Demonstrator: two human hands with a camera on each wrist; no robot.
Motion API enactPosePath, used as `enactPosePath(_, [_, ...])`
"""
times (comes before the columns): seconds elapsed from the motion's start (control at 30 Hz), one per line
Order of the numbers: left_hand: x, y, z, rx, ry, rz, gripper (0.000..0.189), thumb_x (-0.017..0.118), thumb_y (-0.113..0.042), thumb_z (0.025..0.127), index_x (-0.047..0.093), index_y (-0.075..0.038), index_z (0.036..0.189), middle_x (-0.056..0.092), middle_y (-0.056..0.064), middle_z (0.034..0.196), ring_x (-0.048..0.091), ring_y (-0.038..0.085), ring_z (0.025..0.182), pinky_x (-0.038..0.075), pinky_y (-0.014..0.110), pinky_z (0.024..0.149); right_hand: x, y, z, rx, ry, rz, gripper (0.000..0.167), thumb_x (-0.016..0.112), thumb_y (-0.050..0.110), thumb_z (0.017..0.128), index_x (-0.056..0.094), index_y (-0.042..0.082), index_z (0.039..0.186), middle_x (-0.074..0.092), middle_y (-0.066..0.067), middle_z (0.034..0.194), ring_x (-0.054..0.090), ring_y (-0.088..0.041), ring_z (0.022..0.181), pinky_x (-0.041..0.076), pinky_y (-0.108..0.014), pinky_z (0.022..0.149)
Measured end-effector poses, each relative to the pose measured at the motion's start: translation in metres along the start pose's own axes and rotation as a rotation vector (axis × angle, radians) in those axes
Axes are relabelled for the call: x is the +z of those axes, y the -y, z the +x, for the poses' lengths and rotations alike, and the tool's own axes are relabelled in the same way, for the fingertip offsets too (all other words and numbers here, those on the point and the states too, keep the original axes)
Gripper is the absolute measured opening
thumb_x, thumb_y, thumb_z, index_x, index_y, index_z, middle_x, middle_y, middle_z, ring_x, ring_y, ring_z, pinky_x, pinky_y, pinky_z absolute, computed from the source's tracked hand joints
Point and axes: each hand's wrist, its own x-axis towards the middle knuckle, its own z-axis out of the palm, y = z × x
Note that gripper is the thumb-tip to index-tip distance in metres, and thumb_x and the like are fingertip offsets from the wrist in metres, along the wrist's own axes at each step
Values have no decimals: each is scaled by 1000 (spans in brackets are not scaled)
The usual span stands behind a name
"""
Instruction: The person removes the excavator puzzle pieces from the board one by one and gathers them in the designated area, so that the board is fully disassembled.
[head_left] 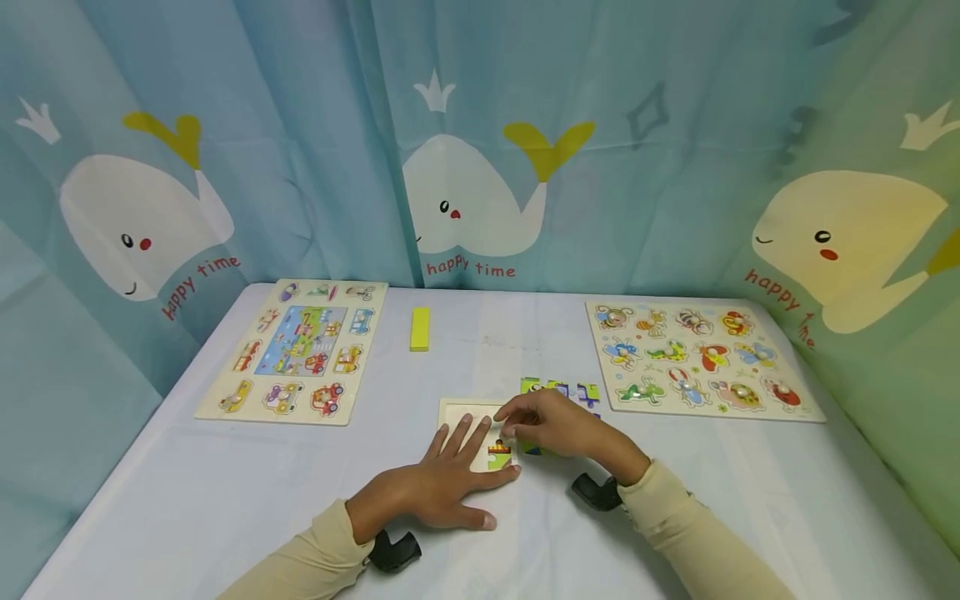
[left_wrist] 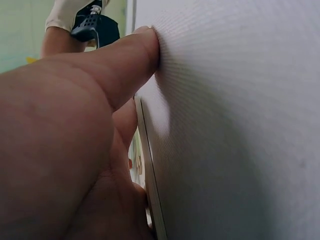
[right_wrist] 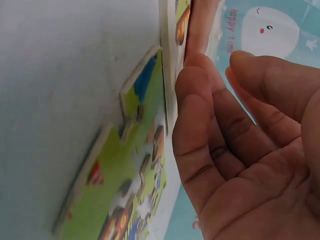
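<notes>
My left hand (head_left: 442,487) lies with fingers spread across a small wooden puzzle tray (head_left: 448,406), thumb on the table cloth. Inside the tray's near right corner sits a green puzzle piece (head_left: 498,458) with a red and yellow picture. My right hand (head_left: 558,423) hovers over the tray's right side, fingers bent loosely. In the right wrist view, a gap shows between the thumb (right_wrist: 250,65) and the fingertips, with nothing held there. Loose jigsaw pieces (right_wrist: 117,185) lie beside the tray, partly hidden under the right hand in the head view.
At the left lies a vehicle peg puzzle board (head_left: 300,400); an insect peg board (head_left: 675,358) lies at the right. A yellow block (head_left: 420,329) rests behind the tray. A blue whale-print curtain (head_left: 480,108) borders the table's back and sides.
</notes>
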Motion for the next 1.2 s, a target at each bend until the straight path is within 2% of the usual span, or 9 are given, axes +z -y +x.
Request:
enactPosePath(0.37, [-1, 0, -1, -4, 14, 4, 64, 53, -55, 95, 30, -39, 152, -12, 16, 160, -22, 36, 142, -6, 61, 110, 5, 4, 5, 33, 44, 14, 21, 62, 1, 94, 68, 0, 114, 70, -2, 94, 64, -11, 77, 50, -26, 64])
enactPosePath(0.6, [-1, -1, -1, -8, 12, -15, 64, 54, -54, 95, 30, -39, 152, -12, 16, 160, -22, 35, 142, -7, 60, 110, 9, 3, 4, -1, -5, 13, 19, 63, 1, 93, 70, 0, 111, 70, 0, 89, 61, -10, 73, 49, -25, 61])
enactPosePath(0.8, [-3, -2, -1, -3, 30, -22, 64, 53, -54, 95, 29, -38, 153, -10, 15, 160, -23, 35, 142, -9, 60, 110, 13, 2, 2, -19, -8, 63, 23, 64, -4, 91, 69, 0, 113, 68, -5, 95, 61, -14, 79, 51, -26, 69])
enactPosePath(0.9, [-2, -1, -1, -9, 38, -27, 64, 53, -54, 95, 29, -38, 153, -10, 14, 161, -24, 34, 142, -9, 59, 110, 15, 3, 2, 5, 7, 89, 24, 64, -4, 91, 69, 1, 113, 68, -4, 97, 61, -14, 81, 51, -26, 71])
enactPosePath(1.1, [-2, -2, -1, 0, 24, -19, 64, 53, -54, 95, 30, -38, 153, -15, 13, 160, -24, 34, 142, -9, 60, 109, 14, 0, 3, 35, 60, 71, 15, 65, -2, 91, 74, 5, 100, 71, 3, 90, 61, -9, 78, 49, -25, 70])
enactPosePath(1.2, [-1, -1, -1, 4, 19, -16, 64, 53, -54, 95, 29, -39, 152, -16, 13, 160, -24, 34, 142, -9, 60, 109, 14, -1, 3, 17, 93, 68, 18, 64, -3, 91, 74, 3, 104, 72, 3, 93, 60, -7, 76, 49, -24, 69])
